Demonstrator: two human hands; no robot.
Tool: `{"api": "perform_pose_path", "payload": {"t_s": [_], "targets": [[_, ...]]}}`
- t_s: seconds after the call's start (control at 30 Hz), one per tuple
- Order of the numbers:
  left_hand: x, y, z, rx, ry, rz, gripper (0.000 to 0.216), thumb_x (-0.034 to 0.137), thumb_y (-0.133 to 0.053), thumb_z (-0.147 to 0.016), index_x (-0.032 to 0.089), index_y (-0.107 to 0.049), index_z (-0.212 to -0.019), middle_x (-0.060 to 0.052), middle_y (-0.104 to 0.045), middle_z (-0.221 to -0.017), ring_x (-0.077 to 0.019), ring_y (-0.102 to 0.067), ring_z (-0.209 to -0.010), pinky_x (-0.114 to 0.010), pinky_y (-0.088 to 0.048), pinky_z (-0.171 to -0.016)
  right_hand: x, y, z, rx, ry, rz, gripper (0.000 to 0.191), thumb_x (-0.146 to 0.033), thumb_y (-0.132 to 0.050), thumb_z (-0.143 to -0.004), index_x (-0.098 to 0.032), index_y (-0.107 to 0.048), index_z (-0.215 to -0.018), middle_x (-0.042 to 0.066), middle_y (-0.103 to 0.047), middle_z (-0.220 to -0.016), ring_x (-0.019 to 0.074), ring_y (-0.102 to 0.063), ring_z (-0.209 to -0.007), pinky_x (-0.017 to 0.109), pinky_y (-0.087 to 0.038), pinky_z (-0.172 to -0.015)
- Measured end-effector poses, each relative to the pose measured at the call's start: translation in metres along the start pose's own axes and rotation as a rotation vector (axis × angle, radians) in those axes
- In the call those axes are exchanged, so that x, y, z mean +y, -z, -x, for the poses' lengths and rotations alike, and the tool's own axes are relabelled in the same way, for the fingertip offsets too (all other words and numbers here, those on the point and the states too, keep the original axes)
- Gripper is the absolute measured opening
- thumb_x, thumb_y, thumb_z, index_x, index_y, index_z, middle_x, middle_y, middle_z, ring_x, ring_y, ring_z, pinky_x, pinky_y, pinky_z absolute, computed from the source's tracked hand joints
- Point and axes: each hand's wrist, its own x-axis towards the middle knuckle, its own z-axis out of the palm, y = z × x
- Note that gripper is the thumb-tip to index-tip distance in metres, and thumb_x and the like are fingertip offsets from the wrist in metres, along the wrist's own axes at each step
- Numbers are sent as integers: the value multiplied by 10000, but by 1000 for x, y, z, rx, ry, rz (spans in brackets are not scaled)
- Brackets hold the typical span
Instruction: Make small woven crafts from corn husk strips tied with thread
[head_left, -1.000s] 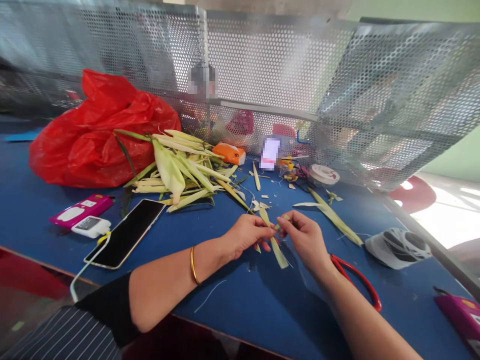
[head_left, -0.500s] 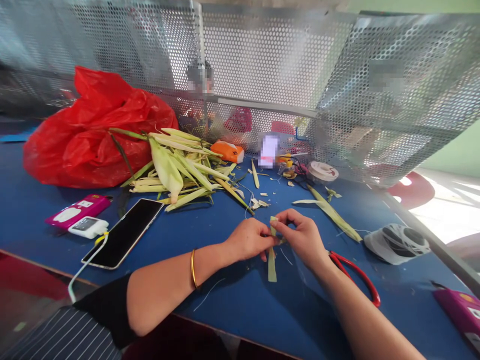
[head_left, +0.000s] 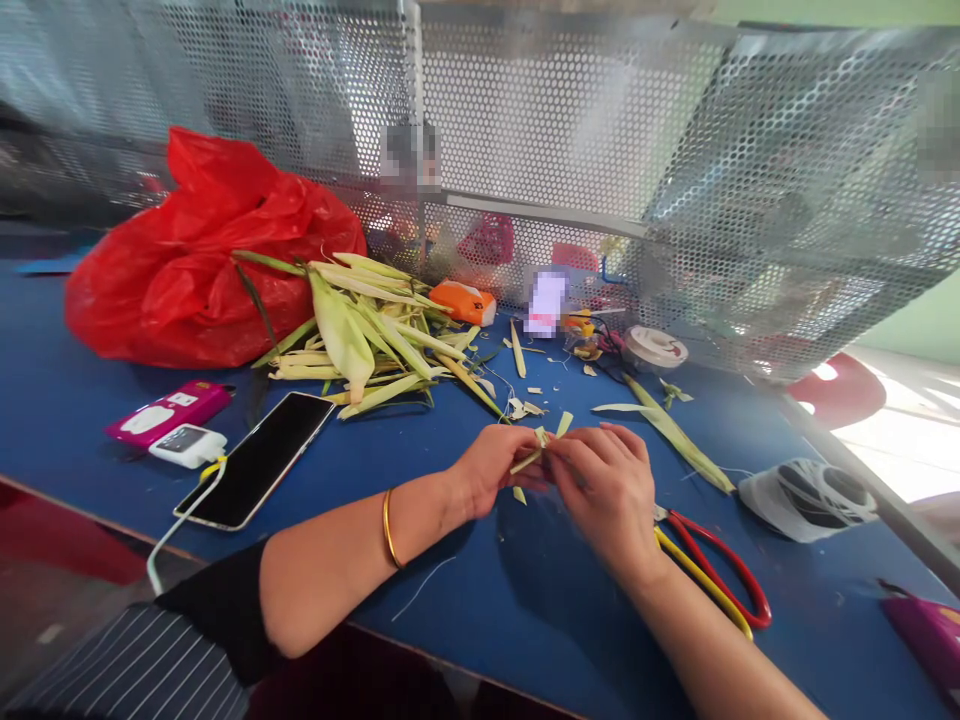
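Note:
My left hand (head_left: 495,468) and my right hand (head_left: 609,487) meet over the blue table, both closed on a small folded strip of pale green corn husk (head_left: 528,461). The fingers of both hands pinch it near its middle, hiding part of it. One end sticks up between the hands and another piece shows below my left fingers. Beside my right wrist lies a cutting tool with red and yellow handles (head_left: 750,575), its metal head mostly hidden. Beyond the hands is a pile of corn husks (head_left: 341,335).
A red plastic bag (head_left: 217,270) stands at the back left. Nearer are a black phone (head_left: 259,460) and a white charging device (head_left: 187,445) with its cable. On the right are a thread spool (head_left: 806,498) and a loose husk (head_left: 686,440). A perforated metal screen (head_left: 525,110) closes the back.
The husk strip, upright and flat before, is now folded and tilted between the fingers. My right hand has turned, its back now facing me. The view has shifted slightly, revealing the tool's yellow handle.

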Motion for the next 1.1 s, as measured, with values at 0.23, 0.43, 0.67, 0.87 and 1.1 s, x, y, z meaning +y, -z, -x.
{"api": "perform_pose_path", "payload": {"t_s": [0.23,0.43,0.67,0.87,1.1], "targets": [[-1,2,-2,-19,-40,46,211,231,-707,-669,122,-727,-848,-20,-650,-714,-110,-588,-642,-275,-503,-703,-1,1,-1,-21,37,48,147,-169,-557,-900,-223,-673,-830,15,-701,-812,177,-616,-777,402,-372,-948],[-3,1,-3,-7,-74,99,217,188,-741,-662,109,-734,-864,-43,-679,-776,-102,-592,-671,-235,-465,-676,-5,3,-3,-38,207,105,144,-159,-542,-916,-214,-675,-912,33,-705,-869,185,-604,-814,394,-367,-967],[-5,-3,-1,-29,-63,75,252,176,-713,-666,112,-753,-906,-52,-696,-783,-83,-584,-650,-181,-414,-598,-6,-2,-2,-85,379,112,193,-115,-505,-924,-190,-661,-839,33,-696,-817,193,-589,-790,390,-374,-944],[-3,-2,-1,-21,-61,2,263,164,-687,-668,114,-754,-917,-61,-716,-775,-116,-634,-652,-257,-495,-719,-2,-5,0,16,-96,-216,114,-183,-577,-888,-199,-608,-779,0,-650,-733,159,-592,-719,340,-419,-801],[-2,-1,-2,-33,-3,-10,262,141,-619,-713,110,-738,-943,-86,-732,-734,-187,-711,-703,-323,-534,-776,8,-6,-3,-41,-656,-609,174,-330,-638,-791,-192,-630,-685,-9,-596,-661,143,-522,-631,269,-404,-601]]}}
